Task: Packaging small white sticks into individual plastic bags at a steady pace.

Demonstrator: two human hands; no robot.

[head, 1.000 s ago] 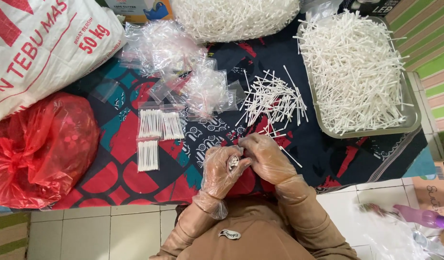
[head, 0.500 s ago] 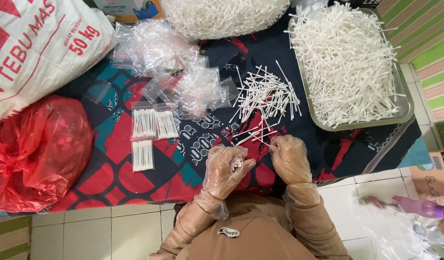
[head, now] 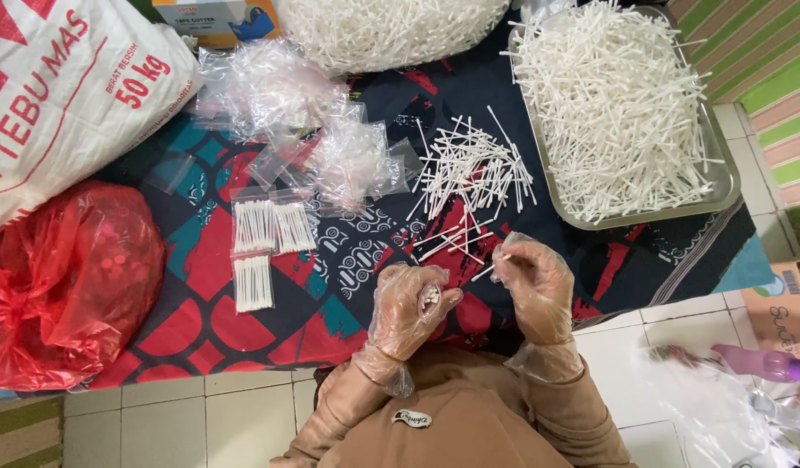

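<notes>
Gathering swabs: left hand [head: 409, 308] fingers closed on a bundle [head: 429, 297]; right hand [head: 530, 279] pinches one swab [head: 485, 271], loose swabs [head: 469, 173] just beyond.

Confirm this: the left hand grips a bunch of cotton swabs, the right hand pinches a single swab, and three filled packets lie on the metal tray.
Wrong on the last point. In the head view the three filled packets lie on the patterned cloth, not on the metal tray, which holds loose swabs. The left hand does grip a bunch; the right hand pinches a single swab.
</notes>
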